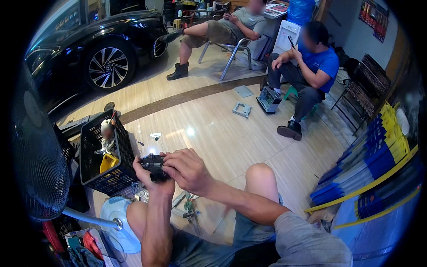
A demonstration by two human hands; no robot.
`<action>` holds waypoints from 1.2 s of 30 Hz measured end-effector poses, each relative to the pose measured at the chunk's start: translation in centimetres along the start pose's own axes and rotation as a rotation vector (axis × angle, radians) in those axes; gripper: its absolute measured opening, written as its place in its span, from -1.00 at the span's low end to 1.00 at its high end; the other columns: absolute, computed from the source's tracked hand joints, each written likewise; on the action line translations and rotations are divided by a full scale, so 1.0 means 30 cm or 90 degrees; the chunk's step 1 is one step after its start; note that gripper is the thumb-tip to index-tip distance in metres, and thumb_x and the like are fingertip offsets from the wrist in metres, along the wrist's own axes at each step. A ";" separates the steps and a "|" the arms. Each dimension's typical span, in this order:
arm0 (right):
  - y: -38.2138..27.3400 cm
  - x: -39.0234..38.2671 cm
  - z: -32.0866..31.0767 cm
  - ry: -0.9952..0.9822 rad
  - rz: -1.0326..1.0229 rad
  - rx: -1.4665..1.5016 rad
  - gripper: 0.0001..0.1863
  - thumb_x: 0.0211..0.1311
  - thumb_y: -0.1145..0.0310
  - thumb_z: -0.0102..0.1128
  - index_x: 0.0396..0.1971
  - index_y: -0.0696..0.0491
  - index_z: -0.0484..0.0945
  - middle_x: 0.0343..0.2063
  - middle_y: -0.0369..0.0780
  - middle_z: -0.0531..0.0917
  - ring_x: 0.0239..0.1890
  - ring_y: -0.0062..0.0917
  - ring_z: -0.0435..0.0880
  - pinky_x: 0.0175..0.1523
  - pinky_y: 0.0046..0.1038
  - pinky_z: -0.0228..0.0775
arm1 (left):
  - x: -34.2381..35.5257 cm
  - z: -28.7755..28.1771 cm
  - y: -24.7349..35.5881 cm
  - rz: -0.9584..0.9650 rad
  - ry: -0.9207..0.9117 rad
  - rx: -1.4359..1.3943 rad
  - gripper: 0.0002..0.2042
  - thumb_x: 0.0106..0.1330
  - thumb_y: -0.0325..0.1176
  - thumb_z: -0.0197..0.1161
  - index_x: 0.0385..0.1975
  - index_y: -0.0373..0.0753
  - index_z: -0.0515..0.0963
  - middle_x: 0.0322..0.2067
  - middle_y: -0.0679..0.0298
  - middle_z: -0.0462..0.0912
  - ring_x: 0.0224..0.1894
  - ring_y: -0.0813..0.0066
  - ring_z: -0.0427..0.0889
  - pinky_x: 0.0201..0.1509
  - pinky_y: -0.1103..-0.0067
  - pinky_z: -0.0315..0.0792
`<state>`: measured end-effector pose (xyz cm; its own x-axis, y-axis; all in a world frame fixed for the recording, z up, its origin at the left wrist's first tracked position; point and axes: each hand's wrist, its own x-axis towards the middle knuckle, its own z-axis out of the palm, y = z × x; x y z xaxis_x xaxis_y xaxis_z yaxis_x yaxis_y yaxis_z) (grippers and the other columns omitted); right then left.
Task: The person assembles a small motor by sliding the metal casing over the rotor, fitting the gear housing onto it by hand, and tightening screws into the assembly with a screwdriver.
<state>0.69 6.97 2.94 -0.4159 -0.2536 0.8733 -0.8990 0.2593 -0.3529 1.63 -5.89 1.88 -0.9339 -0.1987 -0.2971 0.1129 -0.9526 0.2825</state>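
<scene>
A small black mechanical part [153, 165] with several metal bits on it is held up in front of me, over the floor beside the crate. My left hand [161, 186] is closed around it from below, its thumb along the near left side. My right hand [190, 171] reaches across from the right, with its bent fingertips pressed to the part's right edge. Whether those fingers pinch a smaller piece is hidden. Below my hands, pliers-like tools with green handles [190, 210] lie on the floor between my legs.
A black plastic crate [95, 178] with a yellow item [108, 163] stands to the left, near a fan [38, 155]. Ahead, a white piece [155, 135] and an opened metal box [269, 100] lie on the floor. Two people sit beyond, near a black car [84, 40]. Blue-yellow packages [364, 155] fill a rack at right.
</scene>
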 end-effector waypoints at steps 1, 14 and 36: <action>-0.001 0.001 0.002 0.002 -0.003 -0.003 -0.83 0.04 0.48 0.41 -0.36 0.13 0.61 -0.26 -0.22 0.68 -0.19 -0.35 0.65 -0.08 -0.35 0.44 | 0.001 -0.003 0.004 -0.006 -0.004 0.000 -0.49 0.35 0.14 -0.05 -0.26 -0.31 0.37 -0.39 0.10 0.51 -0.29 0.17 0.56 -0.11 0.35 0.53; -0.006 -0.007 0.017 0.017 0.011 -0.047 -0.84 0.10 0.42 0.36 -0.38 0.13 0.56 -0.27 -0.18 0.64 -0.22 -0.31 0.63 -0.09 -0.32 0.47 | 0.000 -0.002 0.000 0.013 -0.012 0.017 -0.49 0.35 0.14 -0.04 -0.24 -0.31 0.35 -0.38 0.09 0.50 -0.29 0.18 0.56 -0.13 0.35 0.54; 0.013 -0.004 -0.017 -0.052 0.045 0.123 -0.81 0.02 0.58 0.34 -0.31 0.19 0.60 -0.23 -0.13 0.66 -0.13 -0.26 0.64 0.01 -0.31 0.47 | 0.027 -0.030 -0.002 0.035 -0.022 0.031 -0.51 0.31 0.14 0.04 -0.26 -0.27 0.44 -0.37 0.11 0.58 -0.31 0.25 0.61 -0.15 0.40 0.56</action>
<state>0.46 7.57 2.87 -0.4810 -0.3186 0.8168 -0.8737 0.0974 -0.4766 1.16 -6.21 0.82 -0.9382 -0.2416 -0.2478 0.1485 -0.9277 0.3425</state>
